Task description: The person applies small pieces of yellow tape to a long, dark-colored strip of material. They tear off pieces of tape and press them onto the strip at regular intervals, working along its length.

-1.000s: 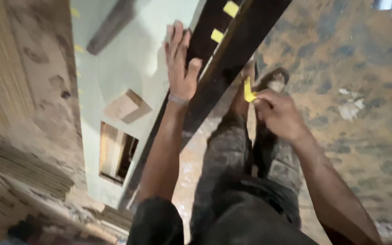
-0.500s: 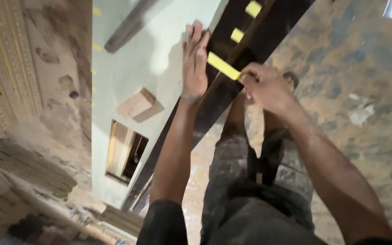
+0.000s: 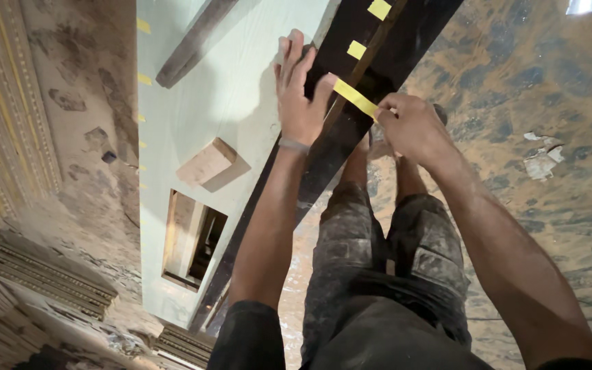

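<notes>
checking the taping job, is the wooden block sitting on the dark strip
No, the wooden block lies on the pale green panel, apart from the dark strip where both hands work.

- Yellow tape strip [image 3: 355, 97]: short, flat, pulled taut, ran diagonally across the dark edge strip [image 3: 351, 116], upper-left end at the pale green panel [image 3: 234, 89].
- Dark edge strip: long, narrow, dark brown, lay along the panel's right edge; two more yellow tape pieces [image 3: 356, 49] stuck further up.

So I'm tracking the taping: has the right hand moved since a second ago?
Yes. The right hand rose from beside the knee to the dark edge strip, stretching yellow tape across it.
</notes>
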